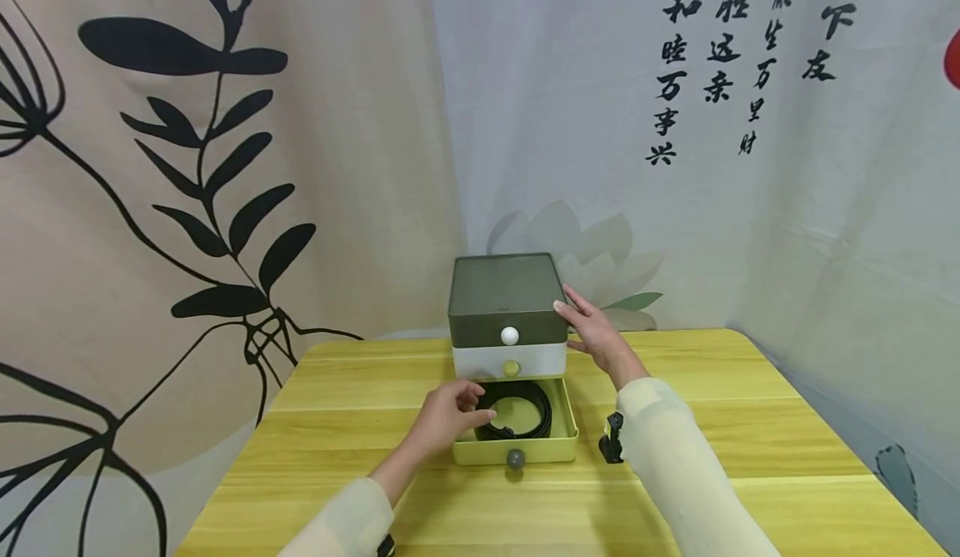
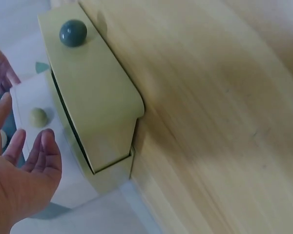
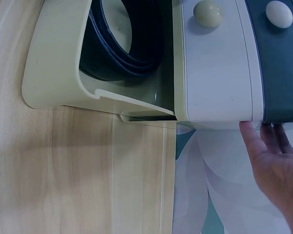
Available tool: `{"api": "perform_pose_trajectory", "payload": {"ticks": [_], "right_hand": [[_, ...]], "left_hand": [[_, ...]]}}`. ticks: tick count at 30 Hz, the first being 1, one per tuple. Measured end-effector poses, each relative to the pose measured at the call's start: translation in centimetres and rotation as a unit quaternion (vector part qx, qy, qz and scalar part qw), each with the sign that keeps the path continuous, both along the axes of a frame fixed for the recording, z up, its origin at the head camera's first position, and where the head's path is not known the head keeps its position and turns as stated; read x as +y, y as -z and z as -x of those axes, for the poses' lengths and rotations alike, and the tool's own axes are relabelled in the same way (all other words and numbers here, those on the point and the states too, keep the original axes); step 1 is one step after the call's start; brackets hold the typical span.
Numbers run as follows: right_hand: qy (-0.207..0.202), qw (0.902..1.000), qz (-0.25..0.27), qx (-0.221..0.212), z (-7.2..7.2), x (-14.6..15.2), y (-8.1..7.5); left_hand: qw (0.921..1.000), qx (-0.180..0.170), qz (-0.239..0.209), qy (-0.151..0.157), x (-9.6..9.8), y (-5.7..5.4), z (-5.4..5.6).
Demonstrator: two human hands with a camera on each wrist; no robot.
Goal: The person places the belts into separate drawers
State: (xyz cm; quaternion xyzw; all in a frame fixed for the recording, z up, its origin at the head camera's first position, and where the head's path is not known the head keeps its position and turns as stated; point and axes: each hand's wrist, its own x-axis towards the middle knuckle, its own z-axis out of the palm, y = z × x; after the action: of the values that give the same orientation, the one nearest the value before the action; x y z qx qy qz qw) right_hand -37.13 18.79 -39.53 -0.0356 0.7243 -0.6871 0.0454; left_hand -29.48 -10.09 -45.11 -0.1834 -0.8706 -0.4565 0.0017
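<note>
A small three-tier drawer box (image 1: 504, 283) stands on the table, with a dark green top tier, a white middle tier (image 3: 217, 73) and a yellow-green bottom drawer (image 1: 480, 454). That bottom drawer is pulled out, and inside it lies a coiled black belt (image 3: 154, 36). My left hand (image 1: 444, 413) hovers at the drawer's left side, fingers loosely bent; the left wrist view shows nothing in its grasp. At the box's right side, my right hand (image 1: 598, 336) rests its extended fingers against the green and white tiers.
The wood-grain table (image 1: 675, 424) extends to both sides and in front of the box. A printed curtain (image 1: 360, 165) hangs close behind the table. Round knobs stick out from the drawer fronts, including a grey one (image 1: 515, 459) on the bottom drawer.
</note>
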Motion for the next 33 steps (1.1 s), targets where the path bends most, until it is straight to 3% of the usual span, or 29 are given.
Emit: {"api": "perform_pose_trajectory", "payload": {"ticks": [6, 14, 21, 27, 33], "right_hand": [[-0.004, 0.9999, 0.010, -0.004, -0.1, 0.0, -0.4], [-0.017, 0.9998, 0.009, -0.011, -1.9, -0.5, -2.3], [-0.016, 0.9997, 0.011, -0.011, -2.2, -0.6, -2.5], [-0.018, 0.9997, 0.010, -0.012, -2.2, -0.5, -2.4], [-0.019, 0.9996, 0.014, -0.014, -2.3, -0.5, -2.5]], "left_hand": [[0.9996, 0.000, -0.027, 0.000, 0.0, 0.3, -1.4], [0.9985, 0.005, -0.054, 0.009, 0.5, 1.3, -3.3], [0.9978, -0.003, -0.065, 0.017, 1.2, 2.5, -4.7], [0.9971, -0.017, -0.071, 0.020, 1.8, 3.7, -5.6], [0.9938, -0.025, -0.107, 0.015, 2.5, 4.9, -6.0]]}}
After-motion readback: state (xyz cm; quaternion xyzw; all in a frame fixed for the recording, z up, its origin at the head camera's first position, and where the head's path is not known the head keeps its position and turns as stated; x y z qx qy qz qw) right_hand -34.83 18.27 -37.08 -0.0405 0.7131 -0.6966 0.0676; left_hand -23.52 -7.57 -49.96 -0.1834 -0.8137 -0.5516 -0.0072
